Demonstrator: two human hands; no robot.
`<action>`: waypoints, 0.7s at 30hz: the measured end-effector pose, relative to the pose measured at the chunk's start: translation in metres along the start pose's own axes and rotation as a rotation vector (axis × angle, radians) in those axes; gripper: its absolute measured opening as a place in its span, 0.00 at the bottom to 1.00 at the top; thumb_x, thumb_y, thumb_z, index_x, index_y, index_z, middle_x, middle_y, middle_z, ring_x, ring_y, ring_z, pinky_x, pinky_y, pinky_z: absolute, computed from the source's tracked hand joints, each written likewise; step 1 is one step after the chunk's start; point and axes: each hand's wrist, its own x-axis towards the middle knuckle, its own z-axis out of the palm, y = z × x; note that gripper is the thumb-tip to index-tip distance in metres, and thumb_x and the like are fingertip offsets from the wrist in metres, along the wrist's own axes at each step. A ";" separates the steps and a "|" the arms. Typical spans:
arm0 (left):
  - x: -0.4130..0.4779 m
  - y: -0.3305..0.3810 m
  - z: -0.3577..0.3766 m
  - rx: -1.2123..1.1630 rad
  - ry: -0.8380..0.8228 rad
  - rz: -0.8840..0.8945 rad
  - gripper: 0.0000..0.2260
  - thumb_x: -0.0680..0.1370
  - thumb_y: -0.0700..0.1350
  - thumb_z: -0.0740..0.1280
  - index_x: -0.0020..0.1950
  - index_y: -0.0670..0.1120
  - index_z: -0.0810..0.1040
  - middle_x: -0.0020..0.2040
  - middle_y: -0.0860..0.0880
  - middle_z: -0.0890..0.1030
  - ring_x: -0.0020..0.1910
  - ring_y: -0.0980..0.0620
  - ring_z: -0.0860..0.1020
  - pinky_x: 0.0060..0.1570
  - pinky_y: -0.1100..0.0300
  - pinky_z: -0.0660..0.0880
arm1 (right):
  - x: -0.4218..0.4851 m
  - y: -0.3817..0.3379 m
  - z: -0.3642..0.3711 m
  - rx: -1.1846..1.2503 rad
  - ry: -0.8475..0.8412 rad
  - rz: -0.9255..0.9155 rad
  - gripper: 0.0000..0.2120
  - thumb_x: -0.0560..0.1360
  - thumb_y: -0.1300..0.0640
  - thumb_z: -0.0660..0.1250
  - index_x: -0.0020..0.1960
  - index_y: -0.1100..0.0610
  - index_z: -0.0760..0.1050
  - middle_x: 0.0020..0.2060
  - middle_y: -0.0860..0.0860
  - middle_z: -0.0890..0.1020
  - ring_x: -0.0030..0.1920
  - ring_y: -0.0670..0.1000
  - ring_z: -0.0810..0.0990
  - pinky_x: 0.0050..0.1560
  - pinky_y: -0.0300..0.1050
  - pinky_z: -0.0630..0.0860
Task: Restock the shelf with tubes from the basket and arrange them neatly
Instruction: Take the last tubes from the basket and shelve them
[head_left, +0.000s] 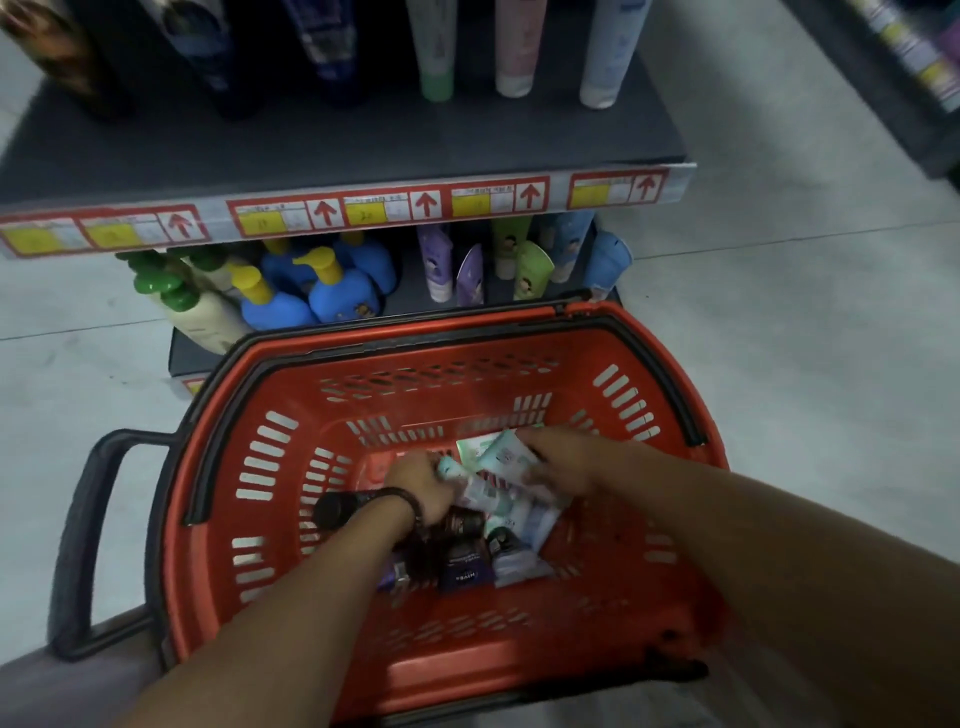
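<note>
A red plastic basket (291, 467) stands on the floor below me, with several tubes piled on its bottom. Pale tubes (506, 512) lie toward the far side and dark ones (462, 569) nearer to me. Both my hands reach down into the pile. My left hand (421, 480), a dark band on its wrist, curls its fingers round a pale teal tube (451, 467). My right hand (558, 460) holds a light tube (501, 457) at the far end of the pile. The grey shelf (337, 135) ahead carries upright tubes (514, 47) at its back.
Red and yellow price labels run along the shelf's front strip (363, 205). The lower shelf holds blue and cream pump bottles (332, 291) and small purple, green and blue tubes (467, 270). The basket's dark pull handle (88, 530) sticks out left. Another rack (914, 57) stands far right.
</note>
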 end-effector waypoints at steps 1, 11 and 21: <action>-0.005 -0.003 -0.006 -0.096 -0.017 -0.004 0.08 0.82 0.54 0.74 0.51 0.50 0.87 0.46 0.51 0.89 0.44 0.49 0.86 0.49 0.55 0.83 | -0.003 -0.002 -0.002 0.086 0.015 -0.011 0.19 0.84 0.53 0.73 0.74 0.50 0.76 0.67 0.51 0.84 0.63 0.55 0.84 0.61 0.48 0.79; -0.094 0.032 -0.059 -0.910 -0.051 0.042 0.16 0.77 0.51 0.82 0.60 0.44 0.87 0.51 0.42 0.91 0.53 0.38 0.90 0.62 0.35 0.84 | -0.063 -0.062 -0.026 0.831 0.112 -0.014 0.14 0.86 0.62 0.67 0.71 0.59 0.75 0.63 0.57 0.85 0.56 0.54 0.87 0.61 0.56 0.85; -0.162 0.109 -0.106 -1.062 0.011 0.279 0.13 0.86 0.53 0.71 0.64 0.46 0.84 0.57 0.39 0.89 0.49 0.41 0.89 0.44 0.42 0.86 | -0.136 -0.095 -0.072 0.871 0.444 -0.162 0.27 0.80 0.60 0.79 0.72 0.56 0.68 0.59 0.53 0.84 0.51 0.47 0.87 0.42 0.37 0.82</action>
